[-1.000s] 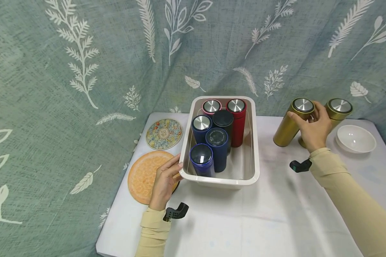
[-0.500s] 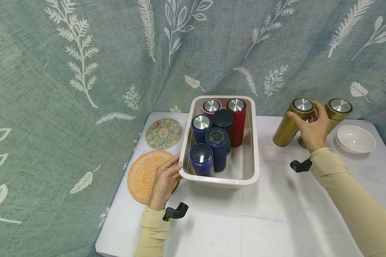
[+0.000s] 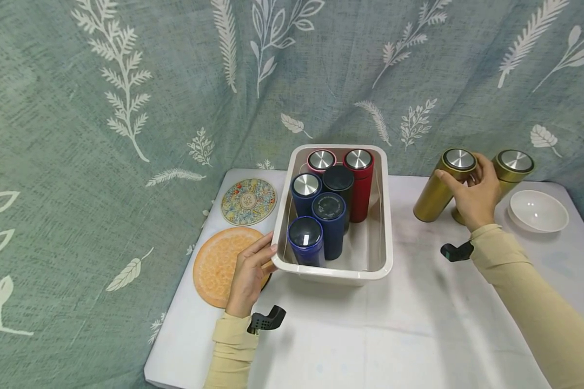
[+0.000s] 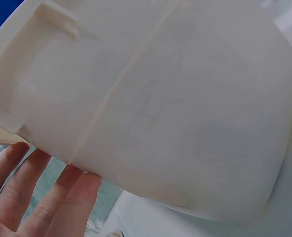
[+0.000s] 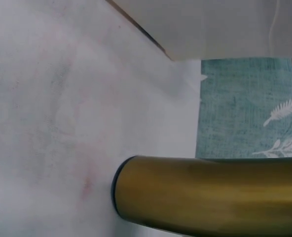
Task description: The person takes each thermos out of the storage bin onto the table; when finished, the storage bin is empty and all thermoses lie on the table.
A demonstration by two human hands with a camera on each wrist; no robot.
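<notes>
Bottle [image 3: 435,194] pinched near top, likely for control, by thumb and fingers of right hand [image 3: 478,197], three o'clock from tub [image 3: 386,227] apparently steadied at eight by spread fingers of left hand [image 3: 246,275].

Left hand [image 3: 247,278] holds a white bin [image 3: 388,237] at its near left corner; six capped bottles stand inside, among them a red bottle [image 3: 363,189] and a black bottle [image 3: 339,179]. Right hand [image 3: 477,197] grips a gold bottle [image 3: 432,194] near its lid. Second gold bottle [image 3: 515,162] just beside that hand, white bowl [image 3: 537,210] near. Two round mats [image 3: 216,267] left of bin.
</notes>
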